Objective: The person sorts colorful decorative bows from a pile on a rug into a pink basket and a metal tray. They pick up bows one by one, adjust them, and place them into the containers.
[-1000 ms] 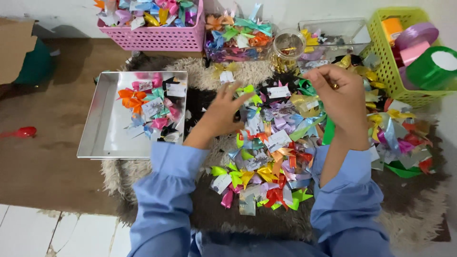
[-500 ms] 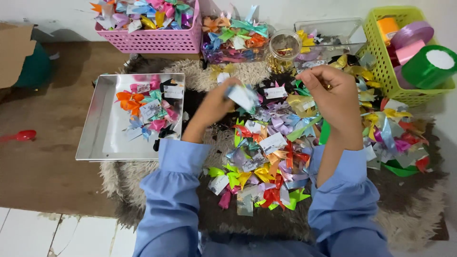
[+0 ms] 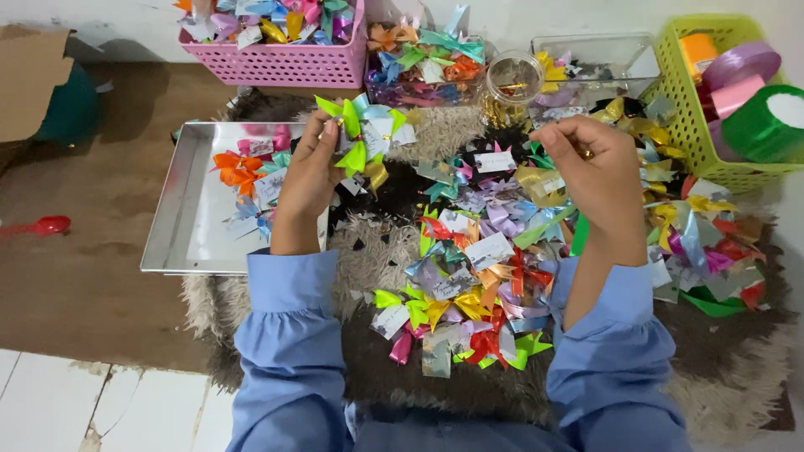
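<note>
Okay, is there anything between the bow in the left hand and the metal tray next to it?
Nothing visible. The left hand holds the green and white ribbon bow just right of the metal tray. Only that hand lies between them. A few bows sit in the tray's far part; the near part is bare.

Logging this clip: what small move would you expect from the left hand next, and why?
Probably setting the green bow down in the metal tray. The left hand holds it raised right beside the tray, where other bows already lie.
</note>
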